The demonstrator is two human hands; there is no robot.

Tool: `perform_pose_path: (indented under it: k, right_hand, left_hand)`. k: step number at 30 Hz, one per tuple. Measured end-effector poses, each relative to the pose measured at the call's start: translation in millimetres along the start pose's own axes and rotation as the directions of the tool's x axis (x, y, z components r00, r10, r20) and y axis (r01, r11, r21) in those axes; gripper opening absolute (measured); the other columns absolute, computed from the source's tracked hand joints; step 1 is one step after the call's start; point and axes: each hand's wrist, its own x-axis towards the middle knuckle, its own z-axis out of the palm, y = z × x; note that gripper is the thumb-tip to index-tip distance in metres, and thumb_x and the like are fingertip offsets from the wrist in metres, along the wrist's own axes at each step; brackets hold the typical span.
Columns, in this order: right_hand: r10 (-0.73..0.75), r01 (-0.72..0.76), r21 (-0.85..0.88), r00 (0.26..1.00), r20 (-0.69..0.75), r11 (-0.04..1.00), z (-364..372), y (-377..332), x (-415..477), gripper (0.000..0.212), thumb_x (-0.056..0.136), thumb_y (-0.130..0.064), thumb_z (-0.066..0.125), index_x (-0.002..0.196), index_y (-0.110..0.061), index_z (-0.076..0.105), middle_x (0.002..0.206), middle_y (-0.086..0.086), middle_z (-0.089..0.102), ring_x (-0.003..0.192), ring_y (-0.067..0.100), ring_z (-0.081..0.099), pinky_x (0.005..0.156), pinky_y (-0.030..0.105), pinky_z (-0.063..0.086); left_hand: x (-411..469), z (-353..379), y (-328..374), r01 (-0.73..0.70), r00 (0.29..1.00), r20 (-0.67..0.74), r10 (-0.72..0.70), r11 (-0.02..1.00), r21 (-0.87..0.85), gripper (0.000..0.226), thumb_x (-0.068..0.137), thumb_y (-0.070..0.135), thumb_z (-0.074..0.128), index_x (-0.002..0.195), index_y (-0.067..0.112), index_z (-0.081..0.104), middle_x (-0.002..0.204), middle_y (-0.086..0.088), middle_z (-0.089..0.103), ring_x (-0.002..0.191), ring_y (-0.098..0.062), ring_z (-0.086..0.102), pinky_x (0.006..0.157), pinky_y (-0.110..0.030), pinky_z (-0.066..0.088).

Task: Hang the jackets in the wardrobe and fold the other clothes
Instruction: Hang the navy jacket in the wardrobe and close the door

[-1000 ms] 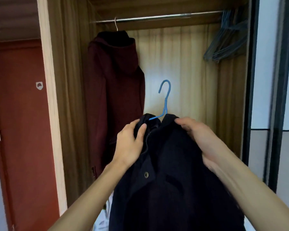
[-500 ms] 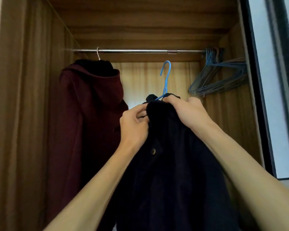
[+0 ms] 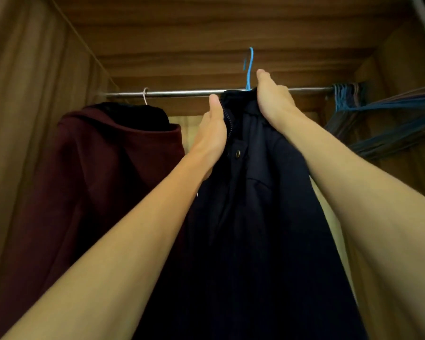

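Navy jacket on blue hanger, held high inside wardrobe w/ hook above rail; L grip clamped on zip edge; R grip clamped on collar; maroon hooded jacket hangs at left; spare hangers at right.

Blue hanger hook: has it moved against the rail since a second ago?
Yes, upward: the blue hanger hook was well below the rail, now its top stands above it.
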Motion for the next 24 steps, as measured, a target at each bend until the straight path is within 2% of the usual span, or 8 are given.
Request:
perform_pose_path:
  k: [3, 7, 9, 12, 16, 20, 22, 24]
  right_hand:
    - [-0.040, 0.040, 0.012, 0.999, -0.029, 0.999, 15, 1, 42, 0.061, 0.104, -0.047, 0.029, 0.144, -0.004, 0.045, 0.150, 0.010, 0.046, 0.133, 0.026, 0.046, 0.091, 0.027, 0.032]
    - [-0.064, 0.063, -0.023, 0.997, -0.033, 0.998, 34, 15, 82, 0.064, 0.105, -0.048, 0.029, 0.143, 0.001, 0.045, 0.150, 0.015, 0.047, 0.136, 0.029, 0.045, 0.102, 0.029, 0.035]
    - [-0.062, 0.061, -0.038, 0.998, -0.024, 0.997, 42, 29, 95, 0.067, 0.104, -0.050, 0.029, 0.141, 0.003, 0.047, 0.150, 0.018, 0.046, 0.138, 0.031, 0.043, 0.107, 0.030, 0.033]
    - [-0.031, 0.030, -0.040, 0.999, -0.021, 0.999, 54, 55, 110, 0.070, 0.103, -0.055, 0.028, 0.138, 0.001, 0.052, 0.147, 0.018, 0.049, 0.135, 0.031, 0.046, 0.106, 0.032, 0.035]
    - [0.033, -0.033, 0.061, 0.999, -0.007, 0.998, 71, 77, 120, 0.073, 0.099, -0.061, 0.036, 0.133, 0.000, 0.056, 0.140, 0.015, 0.055, 0.127, 0.031, 0.053, 0.088, 0.029, 0.038]
    - [0.038, -0.039, 0.063, 0.999, 0.017, 0.997, 74, 91, 124, 0.071, 0.099, -0.060, 0.037, 0.133, 0.000, 0.054, 0.137, 0.014, 0.057, 0.117, 0.027, 0.055, 0.081, 0.026, 0.031]
    - [0.051, -0.052, 0.018, 0.996, 0.067, 0.998, 76, 101, 122, 0.069, 0.099, -0.061, 0.035, 0.130, -0.004, 0.057, 0.123, 0.012, 0.058, 0.104, 0.026, 0.053, 0.081, 0.026, 0.032]
    - [0.045, -0.045, -0.010, 0.996, 0.077, 0.999, 79, 111, 116, 0.062, 0.099, -0.060, 0.036, 0.111, -0.007, 0.065, 0.105, 0.008, 0.056, 0.093, 0.025, 0.051, 0.080, 0.027, 0.034]
  left_hand:
    - [20, 6, 5, -0.055, 0.998, -0.020, 0.057, 0.996, 0.074, 0.077, 0.092, 0.072, 0.014, 0.149, 0.027, 0.040, 0.147, 0.004, 0.050, 0.136, -0.018, 0.046, 0.116, -0.045, 0.034]
    - [48, 12, -10, -0.167, 0.979, -0.092, 0.180, 0.977, 0.135, 0.044, 0.106, 0.039, 0.033, 0.147, 0.026, 0.044, 0.136, 0.003, 0.059, 0.124, -0.015, 0.055, 0.112, -0.040, 0.041]
    - [61, 15, -19, -0.169, 0.980, -0.081, 0.183, 0.974, 0.150, 0.049, 0.105, 0.025, 0.044, 0.152, 0.030, 0.034, 0.129, 0.000, 0.063, 0.115, -0.014, 0.061, 0.106, -0.037, 0.047]
    - [71, 21, -37, -0.159, 0.986, -0.007, 0.164, 0.967, 0.200, 0.069, 0.101, 0.009, 0.051, 0.158, 0.029, 0.019, 0.152, -0.001, 0.044, 0.137, -0.018, 0.046, 0.114, -0.036, 0.039]
    - [77, 32, -64, -0.177, 0.984, 0.052, 0.169, 0.944, 0.280, 0.079, 0.095, -0.004, 0.055, 0.157, 0.031, 0.020, 0.153, 0.005, 0.040, 0.136, -0.014, 0.043, 0.112, -0.034, 0.041]
    - [74, 30, -79, -0.180, 0.980, -0.028, 0.199, 0.931, 0.318, 0.057, 0.095, -0.005, 0.056, 0.141, 0.027, 0.043, 0.099, 0.017, 0.053, 0.088, -0.001, 0.057, 0.089, -0.030, 0.054]
    - [70, 29, -84, -0.169, 0.982, -0.016, 0.187, 0.919, 0.356, 0.050, 0.095, -0.002, 0.059, 0.134, 0.027, 0.047, 0.091, 0.015, 0.053, 0.082, -0.010, 0.064, 0.081, -0.035, 0.059]
    - [64, 30, -88, -0.157, 0.985, 0.003, 0.170, 0.906, 0.394, 0.049, 0.094, 0.001, 0.061, 0.133, 0.027, 0.049, 0.096, 0.008, 0.058, 0.085, -0.023, 0.070, 0.078, -0.042, 0.061]
